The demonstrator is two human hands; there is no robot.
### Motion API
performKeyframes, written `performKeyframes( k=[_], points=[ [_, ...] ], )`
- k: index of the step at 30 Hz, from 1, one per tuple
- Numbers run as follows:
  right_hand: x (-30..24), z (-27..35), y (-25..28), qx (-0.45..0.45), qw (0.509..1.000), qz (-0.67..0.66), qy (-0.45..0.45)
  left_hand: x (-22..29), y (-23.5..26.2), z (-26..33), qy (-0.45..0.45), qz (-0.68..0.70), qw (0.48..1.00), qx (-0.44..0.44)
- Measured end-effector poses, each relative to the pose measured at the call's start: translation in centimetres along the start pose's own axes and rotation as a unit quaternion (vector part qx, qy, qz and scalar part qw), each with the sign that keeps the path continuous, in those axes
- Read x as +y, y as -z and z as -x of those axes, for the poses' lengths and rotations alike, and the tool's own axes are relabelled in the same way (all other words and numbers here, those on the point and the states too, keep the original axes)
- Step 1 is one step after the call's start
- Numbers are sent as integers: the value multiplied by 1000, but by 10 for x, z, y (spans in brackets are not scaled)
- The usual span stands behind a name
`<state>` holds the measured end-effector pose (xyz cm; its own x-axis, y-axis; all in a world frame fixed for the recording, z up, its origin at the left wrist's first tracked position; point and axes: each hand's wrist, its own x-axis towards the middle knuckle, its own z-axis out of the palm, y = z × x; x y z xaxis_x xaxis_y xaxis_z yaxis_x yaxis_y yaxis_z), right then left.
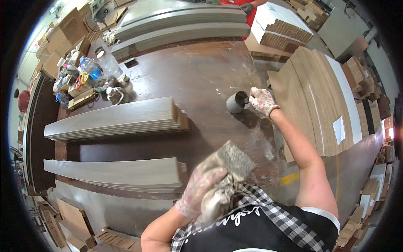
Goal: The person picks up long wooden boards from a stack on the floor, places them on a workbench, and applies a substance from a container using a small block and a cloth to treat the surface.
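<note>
My left hand (203, 182), in a pink-patterned white glove, is closed around a bunched, dirty whitish rag (218, 199). A grey, rough-faced pad (237, 159) sticks out above its fingers, close in front of my chest. At the table's right side my right hand (262, 102), gloved alike, grips a grey cup (235, 103) at its rim or handle side. Dark inside, the cup's mouth faces toward that hand. Whether the cup touches the table cannot be made out. Two stacks of grey boards, a farther one (113, 119) and a nearer one (113, 172), lie left of my hands.
Bottles (111, 67), scissors (81, 80) and other small items crowd the brown table's (189, 71) far left. More grey boards (180, 35) lie along its far end, where a person in red (252, 14) stands. Stacked wood-coloured panels (310, 101) stand on the right.
</note>
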<state>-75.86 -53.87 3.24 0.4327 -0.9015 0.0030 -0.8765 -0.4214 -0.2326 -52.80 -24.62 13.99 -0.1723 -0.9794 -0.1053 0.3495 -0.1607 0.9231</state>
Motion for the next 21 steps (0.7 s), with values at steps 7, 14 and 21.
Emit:
performKeyframes(
  k=[7,14,21],
  points=[
    [9,8,-1,-29,993,-29,113,-96,-22,-101,33,71,988,135],
    [37,9,-9,-43,984,-154,82,-124,-12,-172,-123,-325,934,83],
    [50,9,-7,-58,972,-222,47,-127,-13,-194,-103,-439,892,24]
  ],
)
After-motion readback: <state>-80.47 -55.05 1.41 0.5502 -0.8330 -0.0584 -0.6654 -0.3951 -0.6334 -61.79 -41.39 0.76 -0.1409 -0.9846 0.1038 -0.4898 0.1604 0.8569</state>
